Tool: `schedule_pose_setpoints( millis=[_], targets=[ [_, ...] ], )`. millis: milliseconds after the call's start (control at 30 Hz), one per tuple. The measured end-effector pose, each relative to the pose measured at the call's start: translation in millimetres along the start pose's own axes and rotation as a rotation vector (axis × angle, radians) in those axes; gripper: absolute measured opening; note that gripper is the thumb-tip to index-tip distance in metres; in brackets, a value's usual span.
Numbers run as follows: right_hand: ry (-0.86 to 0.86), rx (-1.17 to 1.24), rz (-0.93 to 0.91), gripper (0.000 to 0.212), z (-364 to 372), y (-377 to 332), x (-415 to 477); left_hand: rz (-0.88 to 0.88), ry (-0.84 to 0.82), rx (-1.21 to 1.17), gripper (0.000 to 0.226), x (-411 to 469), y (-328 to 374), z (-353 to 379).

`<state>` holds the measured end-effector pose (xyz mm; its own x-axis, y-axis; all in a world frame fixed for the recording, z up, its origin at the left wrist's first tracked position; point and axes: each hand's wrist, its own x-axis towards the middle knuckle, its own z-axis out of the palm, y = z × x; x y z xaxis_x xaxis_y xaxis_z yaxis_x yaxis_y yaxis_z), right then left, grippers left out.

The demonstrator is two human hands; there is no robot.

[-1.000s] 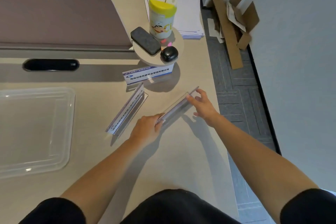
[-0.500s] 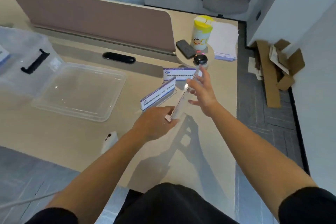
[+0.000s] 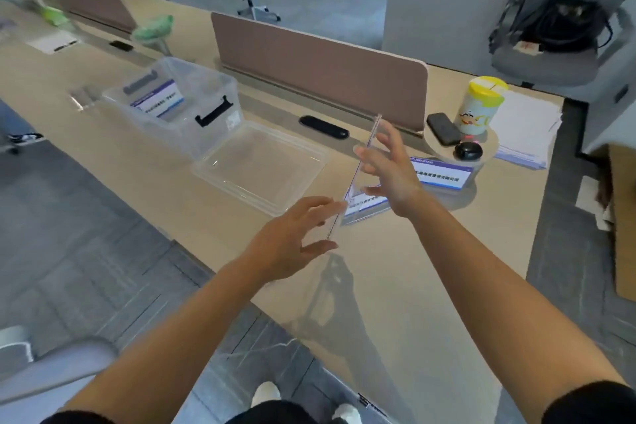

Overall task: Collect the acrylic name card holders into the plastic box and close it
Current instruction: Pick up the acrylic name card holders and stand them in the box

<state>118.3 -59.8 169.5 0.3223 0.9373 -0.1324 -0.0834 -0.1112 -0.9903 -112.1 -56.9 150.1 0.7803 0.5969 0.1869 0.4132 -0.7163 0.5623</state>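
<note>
Office desk, mid-task: a person holds one clear acrylic name card holder (image 3: 358, 179) up off the surface (image 3: 395, 286), edge-on to the camera, w/ both hands. Left hand (image 3: 292, 237) pinches the near, lower end in a narrow grip, thumb under & fingers over; right hand (image 3: 389, 172) steadies the far, upper part, fingers spread loosely along the pane rather than clamped. The holder's long axis runs from near-left up to far-right, tilted steeply.

The plastic box (image 3: 179, 103) stands open well to the left & farther back, one card holder (image 3: 158, 100) already inside. Its lid (image 3: 261, 165) lies flat on the surface just beside it, between box & hands. So the target sits up-left of the grip, on the left hand's side; that hand is the nearer one to it, & the load will likely need swinging across over the lid and levelling to fit the box's length.

Two more holders wait on the surface: one (image 3: 364, 206) directly beneath the hands, another (image 3: 444, 175) by a small round stand (image 3: 488, 151) on the right. Judged from this, collection is about a quarter done; lid not yet on.
</note>
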Motion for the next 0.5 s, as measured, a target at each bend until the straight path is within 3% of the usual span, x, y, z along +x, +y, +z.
schedule_pose_setpoints(
  millis=[133,300,500],
  targets=[
    [-0.098,-0.034,0.013,0.068,54,-4,14,-0.01,0.026,0.062,0.069,-24,-33,-25],
    [-0.181,-0.074,0.074,0.081,145,2,42,-0.099,0.102,0.055,0.063,-65,-97,-61],
    [-0.235,-0.155,0.041,0.073,283,-13,79,-0.115,0.198,0.016,0.062,-111,-196,-138]
  ],
)
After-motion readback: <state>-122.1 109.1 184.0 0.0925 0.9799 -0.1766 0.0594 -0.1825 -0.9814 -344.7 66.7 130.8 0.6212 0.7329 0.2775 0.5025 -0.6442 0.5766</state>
